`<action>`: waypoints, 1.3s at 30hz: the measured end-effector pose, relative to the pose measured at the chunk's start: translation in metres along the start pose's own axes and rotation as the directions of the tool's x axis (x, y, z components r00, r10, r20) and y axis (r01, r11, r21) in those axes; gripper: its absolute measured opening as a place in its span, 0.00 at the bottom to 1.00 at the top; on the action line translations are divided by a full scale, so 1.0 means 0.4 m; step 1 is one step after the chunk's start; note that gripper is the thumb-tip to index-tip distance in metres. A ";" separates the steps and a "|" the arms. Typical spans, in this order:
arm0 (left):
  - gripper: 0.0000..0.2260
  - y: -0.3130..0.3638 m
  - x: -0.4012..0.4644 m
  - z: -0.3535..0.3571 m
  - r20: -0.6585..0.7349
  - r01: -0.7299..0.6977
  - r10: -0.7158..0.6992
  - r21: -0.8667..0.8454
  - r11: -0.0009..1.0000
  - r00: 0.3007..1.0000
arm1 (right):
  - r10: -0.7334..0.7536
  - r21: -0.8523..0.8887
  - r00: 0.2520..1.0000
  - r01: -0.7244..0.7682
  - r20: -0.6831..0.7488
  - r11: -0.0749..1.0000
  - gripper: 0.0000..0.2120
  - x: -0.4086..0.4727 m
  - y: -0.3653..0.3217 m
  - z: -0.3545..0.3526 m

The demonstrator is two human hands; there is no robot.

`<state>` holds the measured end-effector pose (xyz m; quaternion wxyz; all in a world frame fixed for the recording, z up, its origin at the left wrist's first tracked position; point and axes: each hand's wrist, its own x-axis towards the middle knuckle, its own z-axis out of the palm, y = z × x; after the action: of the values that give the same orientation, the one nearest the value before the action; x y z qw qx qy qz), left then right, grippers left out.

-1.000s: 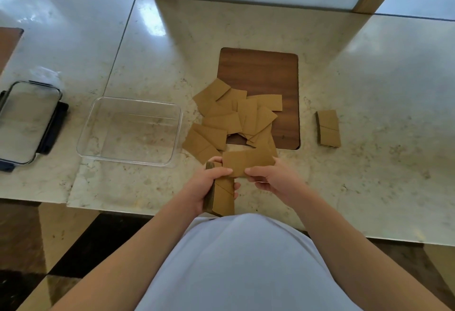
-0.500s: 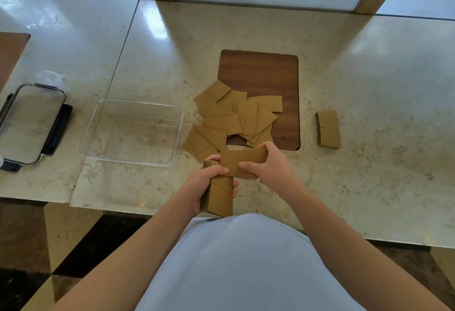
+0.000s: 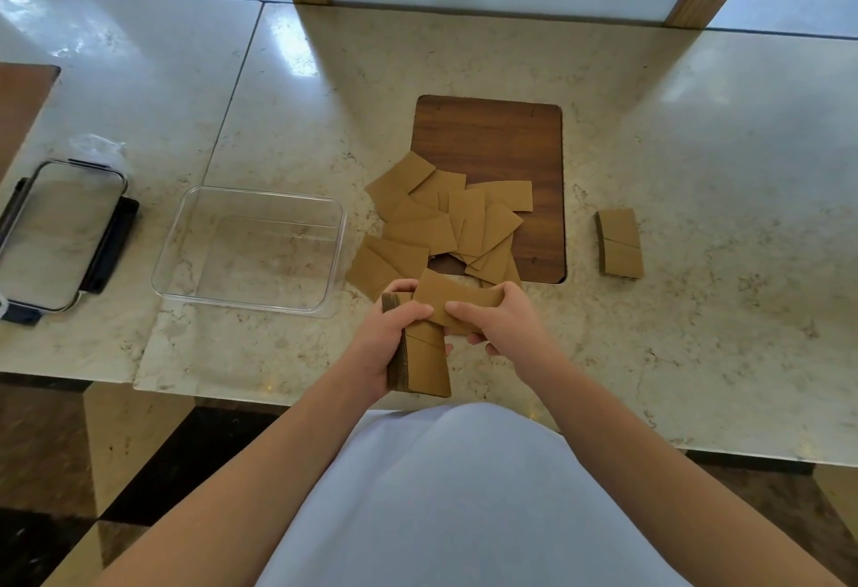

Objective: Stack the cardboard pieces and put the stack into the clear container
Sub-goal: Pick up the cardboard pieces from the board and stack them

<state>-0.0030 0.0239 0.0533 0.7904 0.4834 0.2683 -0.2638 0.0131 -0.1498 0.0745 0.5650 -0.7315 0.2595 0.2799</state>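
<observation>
The left hand (image 3: 390,335) grips a stack of cardboard pieces (image 3: 425,361) just nearer the person than the clear container (image 3: 250,247), at that container's near right corner; its fingers wrap over the top of the stack, whose layered edge faces left. The right hand (image 3: 501,326) pinches a single cardboard piece (image 3: 452,298) between thumb and fingers, holding it crosswise over the far end of the stack and touching the left hand. The clear container sits empty on the marble counter (image 3: 696,168). Right of the container, a loose pile of cardboard pieces (image 3: 445,224) spreads partly onto a dark wooden board (image 3: 492,140). Farther right of the container, beyond the board, a small separate stack (image 3: 620,242) lies alone. Left of the container rests a clear lid (image 3: 55,233) with black clips.
</observation>
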 end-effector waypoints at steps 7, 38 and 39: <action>0.13 -0.003 -0.010 0.003 0.040 -0.016 0.013 0.081 0.997 0.999 | 0.073 -0.040 0.997 -0.073 0.015 0.997 0.24 0.009 0.004 -0.004; 0.19 -0.049 -0.018 -0.099 0.303 0.310 -0.234 -0.232 0.922 0.924 | -0.324 -0.877 0.945 0.187 0.038 0.443 0.28 0.172 0.084 0.074; 0.18 -0.047 -0.017 -0.104 0.309 0.329 -0.246 -0.253 0.910 0.919 | -0.351 -0.888 0.936 0.179 0.021 0.424 0.26 0.174 0.090 0.082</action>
<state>-0.0279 0.0552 0.0301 0.8356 0.2720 0.2635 -0.3979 0.0338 -0.1305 -0.0056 0.1213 -0.9684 0.0061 0.2177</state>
